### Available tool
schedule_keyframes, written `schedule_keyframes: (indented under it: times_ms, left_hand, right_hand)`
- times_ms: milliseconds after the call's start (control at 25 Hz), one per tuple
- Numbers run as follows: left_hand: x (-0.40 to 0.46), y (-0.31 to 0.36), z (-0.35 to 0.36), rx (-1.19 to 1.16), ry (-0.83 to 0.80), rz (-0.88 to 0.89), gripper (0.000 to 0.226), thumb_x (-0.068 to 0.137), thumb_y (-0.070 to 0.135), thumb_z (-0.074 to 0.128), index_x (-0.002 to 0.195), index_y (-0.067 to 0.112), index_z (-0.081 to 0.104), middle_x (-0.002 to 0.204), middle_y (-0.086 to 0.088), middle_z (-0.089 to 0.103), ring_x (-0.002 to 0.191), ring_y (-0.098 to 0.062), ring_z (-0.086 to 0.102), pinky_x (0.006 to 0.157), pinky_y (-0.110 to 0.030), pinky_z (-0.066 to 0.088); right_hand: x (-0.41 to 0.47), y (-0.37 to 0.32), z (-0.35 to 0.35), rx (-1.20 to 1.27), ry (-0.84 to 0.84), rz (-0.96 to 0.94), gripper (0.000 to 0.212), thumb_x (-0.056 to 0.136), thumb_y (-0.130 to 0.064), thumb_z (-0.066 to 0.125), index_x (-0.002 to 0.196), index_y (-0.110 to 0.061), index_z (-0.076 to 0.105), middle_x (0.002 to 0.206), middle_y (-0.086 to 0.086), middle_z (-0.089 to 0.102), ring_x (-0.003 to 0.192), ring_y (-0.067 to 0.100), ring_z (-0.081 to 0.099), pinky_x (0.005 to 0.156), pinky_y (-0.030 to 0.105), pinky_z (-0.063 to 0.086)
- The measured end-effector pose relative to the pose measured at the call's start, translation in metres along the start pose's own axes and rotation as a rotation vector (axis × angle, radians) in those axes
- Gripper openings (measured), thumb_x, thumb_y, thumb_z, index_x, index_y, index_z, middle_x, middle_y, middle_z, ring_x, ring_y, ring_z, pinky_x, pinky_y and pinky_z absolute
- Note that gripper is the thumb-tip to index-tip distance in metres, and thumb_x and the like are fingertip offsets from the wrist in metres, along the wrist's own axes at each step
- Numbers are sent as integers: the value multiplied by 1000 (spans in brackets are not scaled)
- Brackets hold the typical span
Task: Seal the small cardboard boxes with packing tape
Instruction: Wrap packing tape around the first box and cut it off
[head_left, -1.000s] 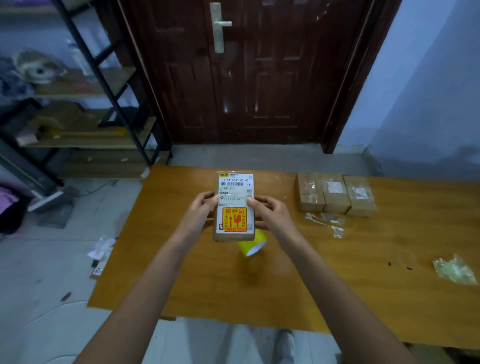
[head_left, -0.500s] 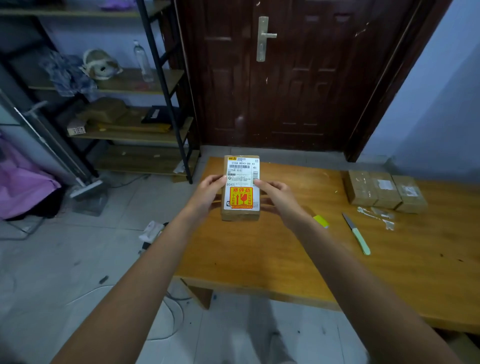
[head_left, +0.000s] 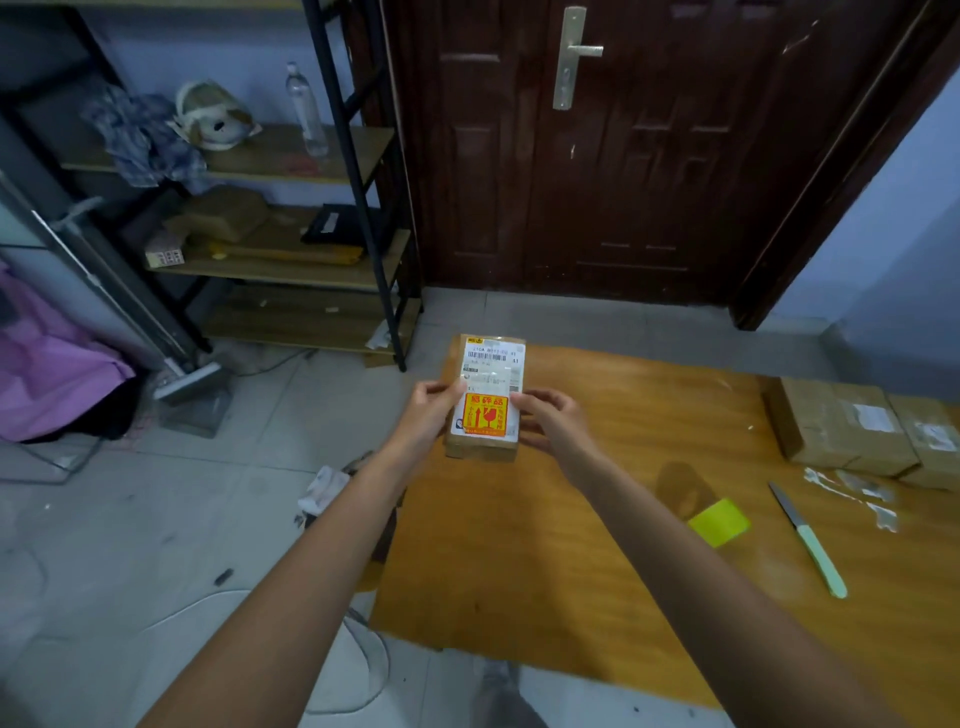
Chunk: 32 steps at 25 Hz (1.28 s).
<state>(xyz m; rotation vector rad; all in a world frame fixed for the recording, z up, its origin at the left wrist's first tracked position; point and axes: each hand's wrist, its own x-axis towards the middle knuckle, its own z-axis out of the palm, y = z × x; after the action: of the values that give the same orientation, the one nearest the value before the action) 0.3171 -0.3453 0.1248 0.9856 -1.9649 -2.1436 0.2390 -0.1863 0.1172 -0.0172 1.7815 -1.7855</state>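
Box (head_left: 485, 400): small cardboard carton, held in the air over the left end of the wooden table (head_left: 597, 545), label side facing the camera.

Left to right:
- Left hand (head_left: 428, 415) grips the box's left long edge, thumb on the face, fingers curled behind.
- Box looks light, since both hands hold it up by fingertips alone. Rigid cardboard, but the orange sticker with a broken-glass symbol suggests fragile contents, so don't squeeze the faces. The glossy film over the labels looks slippery; bare cardboard edges and corners are the better hold.
- Right hand (head_left: 553, 423) grips the right long edge the same way, thumb on front.
- Yellow tape roll (head_left: 719, 521) lies on the table near the right forearm, well apart from the box.
- Knife (head_left: 808, 540) with a pale green handle lies just right of the roll.
- Two more boxes (head_left: 852, 431) sit side by side at the far right, scraps of clear film (head_left: 857, 488) in front of them.

Seams of the held box aren't visible from here; can't tell what is already taped.
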Motion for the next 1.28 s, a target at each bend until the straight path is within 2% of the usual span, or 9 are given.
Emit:
schedule_keyframes:
  times_ms: [80,200,400,640,720,840,1000,1120,1280]
  left_hand:
    - [27,-6,1,73,-12,-28,40,92,30,63,124,15,45,123,-9,61,102,-21,66,89,-39,56]
    - [74,-16,8,154,12,-52,39,95,28,57,131,14,48,121,-3,62,96,-15,66,75,-25,56]
    - [143,-42,16,266,86,-127,38,98,29,52,132,12,54,119,-5,66,99,-19,66,89,-36,56]
    - [208,-43,8,301,114,-178,40,99,26,52,136,12,50,129,-4,60,109,-21,62,93,-36,52]
    - [220,-41,5,310,95,-186,38,99,25,50,135,12,50,129,-6,60,110,-21,61,94,-34,52]
    - [233,-43,2,331,60,-191,38,101,25,47,137,12,48,129,-5,60,111,-19,61,87,-27,51]
    - [241,-52,-1,353,36,-237,38,102,23,45,139,14,46,133,-5,58,114,-19,59,87,-26,49]
    - [238,-58,0,371,17,-243,42,102,24,44,144,16,40,140,-4,52,124,-21,52,94,-31,46]
    - [227,-44,2,338,109,-229,43,101,25,47,143,18,39,144,-3,47,128,-25,49,97,-36,45]
  right_hand:
    - [31,6,2,4,46,40,33,87,-21,70,114,-7,58,105,10,70,88,21,71,70,31,59]
    - [76,14,0,-80,62,72,31,87,-23,70,113,-10,59,108,7,69,92,16,69,71,28,58]
    - [140,27,4,-152,102,129,32,90,-16,66,120,-6,59,101,1,68,83,9,68,62,21,55]
    - [206,35,18,-285,171,172,35,89,-14,64,124,-10,59,118,4,66,101,20,66,87,39,57]
    - [219,35,23,-329,176,160,35,89,-13,64,124,-12,60,119,2,65,103,18,65,86,34,56]
    - [232,35,29,-375,158,152,36,90,-13,62,126,-13,59,118,-1,64,103,13,62,72,16,51]
    - [242,46,32,-385,125,187,40,90,-10,58,130,-13,58,122,1,64,106,14,62,84,24,53]
    - [239,50,30,-393,97,198,45,90,-11,59,134,-16,52,124,0,63,110,16,61,87,26,52]
    - [228,39,22,-389,139,191,50,90,-22,63,137,-15,47,129,0,57,110,14,55,86,26,47]
